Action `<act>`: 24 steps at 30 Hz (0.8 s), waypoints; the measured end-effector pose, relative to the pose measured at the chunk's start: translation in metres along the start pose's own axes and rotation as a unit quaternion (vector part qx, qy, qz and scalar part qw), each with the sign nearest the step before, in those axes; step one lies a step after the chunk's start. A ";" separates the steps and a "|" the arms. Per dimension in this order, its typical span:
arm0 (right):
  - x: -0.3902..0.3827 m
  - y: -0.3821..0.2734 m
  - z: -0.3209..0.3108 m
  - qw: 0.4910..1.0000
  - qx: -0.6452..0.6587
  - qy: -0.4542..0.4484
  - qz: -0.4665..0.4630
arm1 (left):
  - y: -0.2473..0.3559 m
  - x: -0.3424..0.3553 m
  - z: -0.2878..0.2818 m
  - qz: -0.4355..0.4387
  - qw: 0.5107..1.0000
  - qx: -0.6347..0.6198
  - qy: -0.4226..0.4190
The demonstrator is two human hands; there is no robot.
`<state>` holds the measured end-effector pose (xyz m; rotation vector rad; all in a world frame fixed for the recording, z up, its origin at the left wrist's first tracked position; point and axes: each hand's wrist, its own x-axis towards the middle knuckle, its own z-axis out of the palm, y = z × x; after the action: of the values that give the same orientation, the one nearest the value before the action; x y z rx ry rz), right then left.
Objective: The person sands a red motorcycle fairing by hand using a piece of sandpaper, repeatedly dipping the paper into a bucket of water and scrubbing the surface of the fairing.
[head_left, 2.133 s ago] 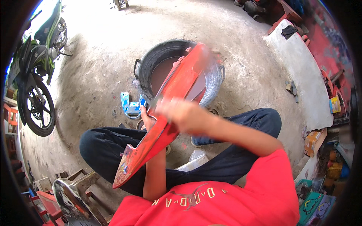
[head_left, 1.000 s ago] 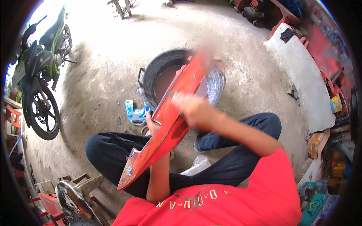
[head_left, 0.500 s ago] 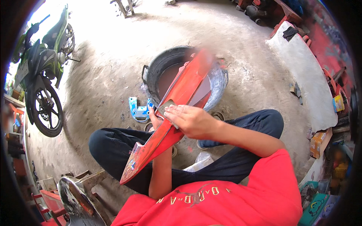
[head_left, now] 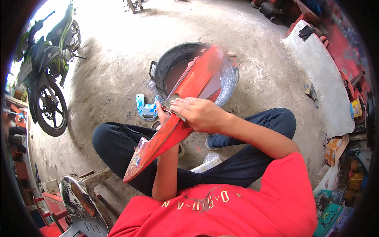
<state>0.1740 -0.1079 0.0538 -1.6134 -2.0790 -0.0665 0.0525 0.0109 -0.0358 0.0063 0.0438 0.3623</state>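
Note:
A long, pointed red plastic panel (head_left: 156, 148), like a motorcycle body panel, slants across my lap, its far end over a black tub (head_left: 154, 81). My left hand (head_left: 162, 114) grips the panel's left edge around its middle; most of its fingers are hidden beneath. My right hand (head_left: 199, 113) lies across the top face, fingers together, pressing a small grey-green piece of sandpaper (head_left: 169, 102) against the panel. Scuffed patches show on the panel's near end. Murky brownish water (head_left: 175, 75) stands in the tub.
A blue-and-white plastic part (head_left: 145, 108) lies on the concrete floor left of the tub. A motorcycle (head_left: 49, 79) stands at the far left. A worn black part (head_left: 81, 205) sits at the lower left. Along the right are a cardboard box (head_left: 335, 150) and a pale slab (head_left: 319, 75).
The view has shifted slightly, so the scene sits higher in the picture. My right hand and the sandpaper stay near the panel's middle; my left hand keeps its hold.

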 end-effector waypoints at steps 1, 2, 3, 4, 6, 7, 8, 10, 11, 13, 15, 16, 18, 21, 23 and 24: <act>0.000 0.006 0.000 1.000 0.012 -0.010 0.011 | 0.000 -0.001 0.002 -0.003 1.000 0.001 -0.006; 0.000 0.015 0.001 1.000 0.011 -0.009 0.009 | 0.001 -0.002 0.004 -0.006 1.000 0.003 -0.012; -0.001 0.029 0.004 0.998 -0.035 -0.002 0.042 | 0.001 -0.001 0.005 -0.007 1.000 0.001 -0.016; -0.002 0.043 0.008 0.994 -0.080 0.004 0.076 | 0.001 -0.001 0.006 -0.010 1.000 0.000 -0.016; -0.004 0.065 0.008 0.990 -0.077 0.008 0.121 | -0.002 0.002 0.008 -0.014 1.000 -0.002 -0.019; -0.001 0.067 0.003 0.985 -0.077 0.012 0.156 | -0.001 0.003 0.009 -0.013 1.000 0.000 -0.025; 0.000 0.068 0.000 0.978 -0.077 0.016 0.191 | -0.002 0.004 0.010 -0.015 0.999 0.002 -0.031; -0.004 0.048 0.003 0.982 -0.069 0.006 0.175 | -0.002 0.004 0.010 -0.021 0.999 0.001 -0.039; -0.001 0.034 0.005 0.993 -0.059 0.023 0.103 | -0.001 0.004 0.009 -0.022 0.999 0.002 -0.043; 0.007 0.016 0.001 0.999 0.022 0.044 0.012 | 0.003 0.003 0.009 -0.026 0.998 -0.001 -0.049; 0.002 0.031 -0.002 0.999 0.006 0.032 0.042 | 0.001 0.006 0.007 -0.033 0.998 -0.007 -0.058; 0.000 0.041 -0.003 0.997 -0.008 0.027 0.075 | 0.000 0.009 0.008 -0.038 0.997 -0.007 -0.061; -0.007 0.066 0.000 0.992 -0.035 0.029 0.121 | -0.003 0.015 0.007 -0.050 0.996 -0.017 -0.065; -0.013 0.071 0.013 0.985 -0.102 0.028 0.135 | -0.002 0.014 0.001 -0.048 0.997 -0.042 -0.041; -0.004 0.033 0.019 0.996 -0.035 0.028 0.076 | 0.006 0.011 -0.009 -0.035 0.998 -0.057 -0.008; 0.004 0.021 0.014 0.999 0.024 0.027 0.010 | 0.009 0.015 -0.019 0.058 0.990 0.046 0.119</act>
<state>0.1874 -0.0935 0.0381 -1.5869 -2.0073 -0.0521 0.0622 0.0250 -0.0553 0.0576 0.2983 0.4756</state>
